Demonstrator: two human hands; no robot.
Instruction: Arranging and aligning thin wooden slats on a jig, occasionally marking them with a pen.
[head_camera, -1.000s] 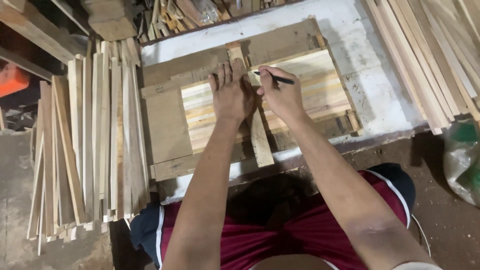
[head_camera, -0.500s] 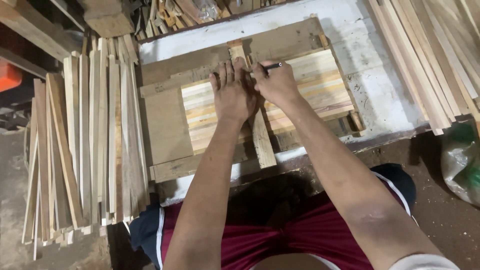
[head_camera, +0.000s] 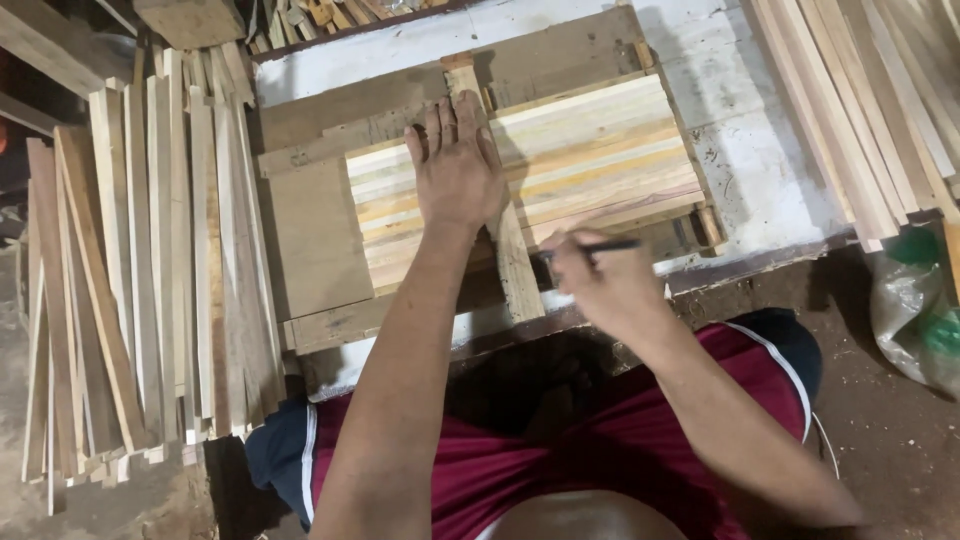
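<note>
The left hand (head_camera: 457, 165) lies flat, fingers spread, pinning a slat (head_camera: 505, 215) across the panel (head_camera: 600, 150) mid-counter. The right hand (head_camera: 600, 280), closed on a pencil (head_camera: 590, 247), hovers at the counter's near edge. The slat looks light and stiff; best held flat.

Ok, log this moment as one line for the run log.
left hand flat on cross strip | right hand holds dark pencil near strip's lower end | slat panel under strip

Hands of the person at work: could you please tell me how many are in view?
2. The left hand lies flat on the upright wooden strip across the slat panel; the right hand holds a pencil near the panel's near edge.
</note>
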